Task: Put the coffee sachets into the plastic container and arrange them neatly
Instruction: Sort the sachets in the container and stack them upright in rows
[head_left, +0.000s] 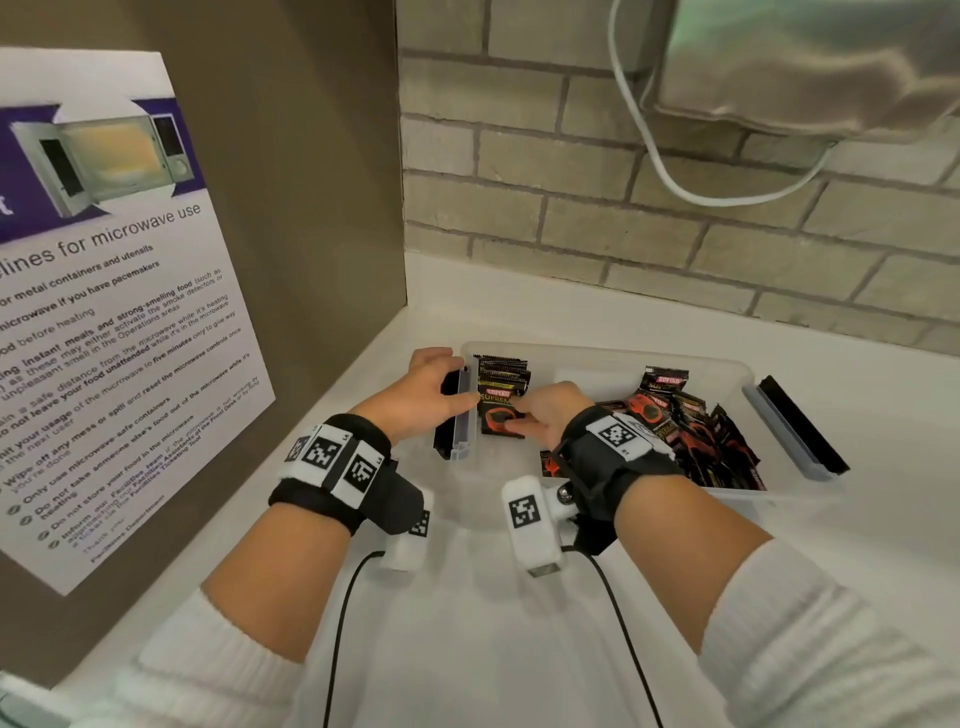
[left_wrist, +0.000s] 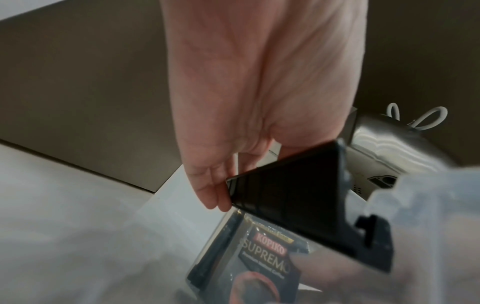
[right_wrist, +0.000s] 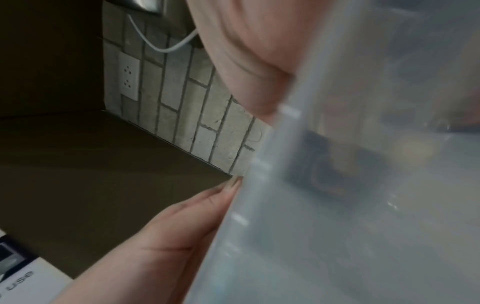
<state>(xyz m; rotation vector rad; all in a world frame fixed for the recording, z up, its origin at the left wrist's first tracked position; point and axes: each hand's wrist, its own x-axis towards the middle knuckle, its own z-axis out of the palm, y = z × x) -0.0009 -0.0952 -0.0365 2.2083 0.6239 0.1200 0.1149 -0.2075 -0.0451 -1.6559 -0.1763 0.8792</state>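
A clear plastic container (head_left: 597, 349) lies on the white counter. At its left end a row of black Kopiko sachets (head_left: 504, 366) stands on edge. My right hand (head_left: 545, 410) is inside the container and pinches the front sachet (head_left: 496, 410) of that row, label facing me. My left hand (head_left: 421, 389) holds the container's black left latch (head_left: 445, 431), fingers outside and thumb reaching the sachet. The left wrist view shows the fingers (left_wrist: 215, 195) against the latch (left_wrist: 285, 195), above the sachet (left_wrist: 267, 263). Loose sachets (head_left: 691, 431) lie heaped in the right half. The right wrist view is blurred by the container wall (right_wrist: 337, 226).
A brown panel with a microwave-use poster (head_left: 104, 312) stands close on the left. A brick wall (head_left: 623, 234) runs behind, with a white cable (head_left: 675, 171) and a steel appliance (head_left: 810, 62) above. The container's right latch (head_left: 800, 426) lies folded out. White counter (head_left: 467, 649) stretches in front.
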